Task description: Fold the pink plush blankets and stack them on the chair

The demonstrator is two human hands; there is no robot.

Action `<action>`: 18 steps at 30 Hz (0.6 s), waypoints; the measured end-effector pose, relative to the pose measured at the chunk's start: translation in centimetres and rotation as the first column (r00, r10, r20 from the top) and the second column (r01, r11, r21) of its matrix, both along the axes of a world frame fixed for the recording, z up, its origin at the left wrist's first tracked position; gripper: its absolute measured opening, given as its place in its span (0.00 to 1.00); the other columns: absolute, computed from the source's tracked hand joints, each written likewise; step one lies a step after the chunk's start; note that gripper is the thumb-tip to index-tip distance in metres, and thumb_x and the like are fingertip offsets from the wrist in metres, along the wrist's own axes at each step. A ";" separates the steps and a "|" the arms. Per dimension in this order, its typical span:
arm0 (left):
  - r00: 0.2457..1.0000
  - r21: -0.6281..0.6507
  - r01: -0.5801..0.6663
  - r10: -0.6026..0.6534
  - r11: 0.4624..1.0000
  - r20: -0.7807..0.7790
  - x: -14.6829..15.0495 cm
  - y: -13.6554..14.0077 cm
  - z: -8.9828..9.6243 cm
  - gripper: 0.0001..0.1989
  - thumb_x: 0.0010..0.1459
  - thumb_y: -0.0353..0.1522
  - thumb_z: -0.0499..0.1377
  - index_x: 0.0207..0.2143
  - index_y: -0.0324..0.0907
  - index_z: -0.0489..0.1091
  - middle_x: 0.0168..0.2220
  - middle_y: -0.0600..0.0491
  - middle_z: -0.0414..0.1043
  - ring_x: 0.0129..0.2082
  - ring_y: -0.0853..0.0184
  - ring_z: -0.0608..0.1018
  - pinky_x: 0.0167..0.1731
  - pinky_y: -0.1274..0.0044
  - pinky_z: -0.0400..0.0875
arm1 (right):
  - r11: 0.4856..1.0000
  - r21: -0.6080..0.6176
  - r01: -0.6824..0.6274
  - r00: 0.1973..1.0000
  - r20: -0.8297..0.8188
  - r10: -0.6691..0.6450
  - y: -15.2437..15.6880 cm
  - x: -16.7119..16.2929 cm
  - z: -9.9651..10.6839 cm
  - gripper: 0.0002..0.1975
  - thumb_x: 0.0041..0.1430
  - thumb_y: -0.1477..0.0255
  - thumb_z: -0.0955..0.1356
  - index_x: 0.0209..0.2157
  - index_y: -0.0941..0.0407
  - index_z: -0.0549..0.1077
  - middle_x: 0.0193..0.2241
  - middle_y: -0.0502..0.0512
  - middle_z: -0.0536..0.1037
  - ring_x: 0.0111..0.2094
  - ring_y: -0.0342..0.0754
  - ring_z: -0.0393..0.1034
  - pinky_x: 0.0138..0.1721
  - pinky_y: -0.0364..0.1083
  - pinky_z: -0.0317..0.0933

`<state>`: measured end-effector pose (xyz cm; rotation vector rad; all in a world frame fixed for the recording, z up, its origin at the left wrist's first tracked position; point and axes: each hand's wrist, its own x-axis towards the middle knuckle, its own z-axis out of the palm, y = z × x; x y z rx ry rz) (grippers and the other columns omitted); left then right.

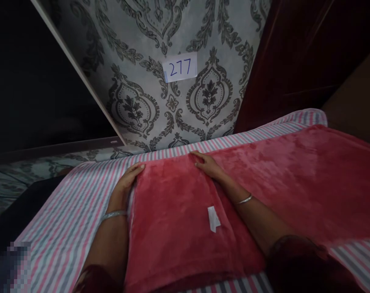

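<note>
Across a cotton-looking sheet striped pink, grey and white (78,207) lies a plush red blanket (258,173), its left part folded over. The right hand (208,166), thumb and forefinger parted, touches the fold's far edge; the left hand (128,178) curves round its far-left corner. Whether either grips cloth, I cannot tell. On the fold lies a small white fabric tag (214,219).

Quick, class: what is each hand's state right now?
Left hand: at the far left corner of the partly folded red plush blanket; grip cannot be told.
Right hand: loosely open, touching the blanket near its far edge.
</note>
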<state>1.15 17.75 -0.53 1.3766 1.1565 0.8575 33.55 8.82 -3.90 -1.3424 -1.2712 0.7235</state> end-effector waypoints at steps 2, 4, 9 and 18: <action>1.000 0.002 0.013 -0.013 1.000 0.021 0.0 -0.2 0.2 0.29 0.33 0.51 0.73 0.32 0.41 0.73 0.27 0.55 0.74 0.26 0.68 0.73 0.29 0.77 0.68 | 1.000 0.003 0.002 1.000 0.009 -0.002 0.1 0.2 0.0 0.29 0.48 0.83 0.65 0.51 0.53 0.78 0.55 0.51 0.77 0.60 0.50 0.67 0.65 0.52 0.54; 0.999 0.027 -0.041 0.041 0.999 -0.006 0.3 -0.2 0.1 0.30 0.31 0.53 0.72 0.30 0.41 0.71 0.25 0.56 0.72 0.24 0.69 0.71 0.26 0.77 0.66 | 0.998 0.005 0.055 0.998 0.024 -0.055 0.2 0.2 0.0 0.27 0.49 0.83 0.64 0.51 0.54 0.78 0.53 0.51 0.79 0.57 0.50 0.70 0.64 0.53 0.57; 0.964 0.155 -0.113 0.146 0.981 -0.222 1.0 0.1 -0.2 0.30 0.31 0.56 0.69 0.25 0.41 0.70 0.21 0.57 0.67 0.23 0.69 0.67 0.23 0.78 0.61 | 0.990 -0.069 0.124 0.983 0.148 -0.113 0.1 0.3 -0.2 0.25 0.49 0.84 0.65 0.47 0.53 0.81 0.48 0.51 0.82 0.53 0.52 0.73 0.61 0.53 0.61; 0.941 0.208 -0.135 0.191 0.969 -0.279 0.8 1.1 -1.1 0.28 0.33 0.55 0.67 0.24 0.42 0.68 0.21 0.57 0.66 0.25 0.68 0.68 0.23 0.78 0.61 | 0.992 -0.086 0.098 0.979 0.185 -0.081 0.1 0.8 -0.3 0.24 0.51 0.81 0.67 0.50 0.53 0.79 0.49 0.51 0.81 0.52 0.51 0.74 0.60 0.51 0.61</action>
